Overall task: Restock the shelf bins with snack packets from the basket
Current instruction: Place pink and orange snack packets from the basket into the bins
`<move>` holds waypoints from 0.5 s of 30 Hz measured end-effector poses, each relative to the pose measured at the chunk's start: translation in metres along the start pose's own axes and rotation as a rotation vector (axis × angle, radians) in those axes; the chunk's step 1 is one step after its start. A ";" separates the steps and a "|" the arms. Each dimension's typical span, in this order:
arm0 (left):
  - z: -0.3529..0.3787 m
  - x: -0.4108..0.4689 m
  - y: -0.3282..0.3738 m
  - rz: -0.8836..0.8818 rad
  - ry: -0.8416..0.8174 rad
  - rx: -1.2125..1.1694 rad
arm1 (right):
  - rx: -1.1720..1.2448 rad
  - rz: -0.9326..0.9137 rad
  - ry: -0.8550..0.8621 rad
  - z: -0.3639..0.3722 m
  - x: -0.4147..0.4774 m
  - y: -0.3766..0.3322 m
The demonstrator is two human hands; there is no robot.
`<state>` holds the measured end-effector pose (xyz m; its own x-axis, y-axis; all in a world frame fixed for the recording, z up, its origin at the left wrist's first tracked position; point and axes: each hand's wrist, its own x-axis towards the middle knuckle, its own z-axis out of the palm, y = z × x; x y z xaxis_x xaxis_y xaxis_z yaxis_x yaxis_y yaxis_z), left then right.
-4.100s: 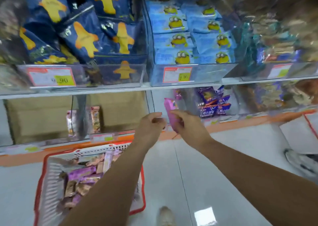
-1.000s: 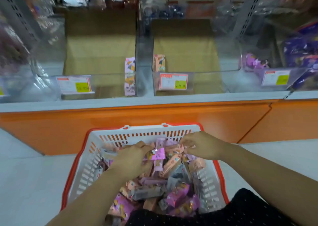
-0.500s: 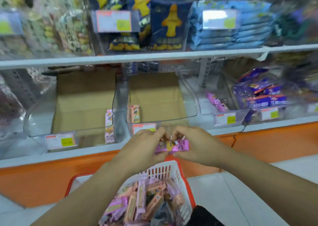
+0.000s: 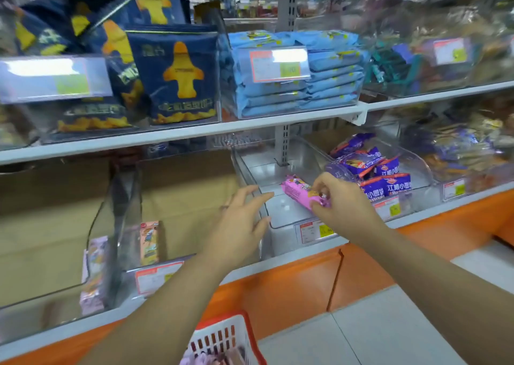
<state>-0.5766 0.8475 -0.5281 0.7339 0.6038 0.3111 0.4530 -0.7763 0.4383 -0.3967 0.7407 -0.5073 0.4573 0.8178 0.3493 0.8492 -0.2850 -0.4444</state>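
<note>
My right hand (image 4: 340,207) pinches the near end of a pink snack packet (image 4: 296,191) and holds it over the floor of a clear shelf bin (image 4: 281,214) on the lower shelf. My left hand (image 4: 240,223) hovers with fingers spread at that bin's left wall and holds nothing. The white basket with a red rim (image 4: 222,337) sits at the bottom of the view, with a few pink and purple packets showing inside.
Left of that bin stand two cardboard-lined clear bins, with an orange packet (image 4: 149,242) and a lilac packet (image 4: 94,274) upright at their fronts. Purple packets (image 4: 372,170) fill the bin to the right. Navy bags (image 4: 178,75) and blue packs (image 4: 300,75) sit on the upper shelf.
Both hands held the pink packet above the basket; now the right hand alone has carried it up into the bin, and the left hand has let go. The view has shifted right.
</note>
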 end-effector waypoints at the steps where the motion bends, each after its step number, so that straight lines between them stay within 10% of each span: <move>1: 0.004 0.006 -0.001 -0.009 -0.017 0.016 | -0.060 0.036 -0.036 0.005 0.011 0.004; 15: 0.026 0.019 -0.026 0.005 -0.066 0.001 | -0.469 0.210 -0.420 0.077 0.081 0.039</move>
<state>-0.5615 0.8739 -0.5555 0.7676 0.5872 0.2569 0.4501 -0.7792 0.4361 -0.3474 0.8339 -0.5595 0.5643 0.8196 -0.0994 0.8217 -0.5692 -0.0288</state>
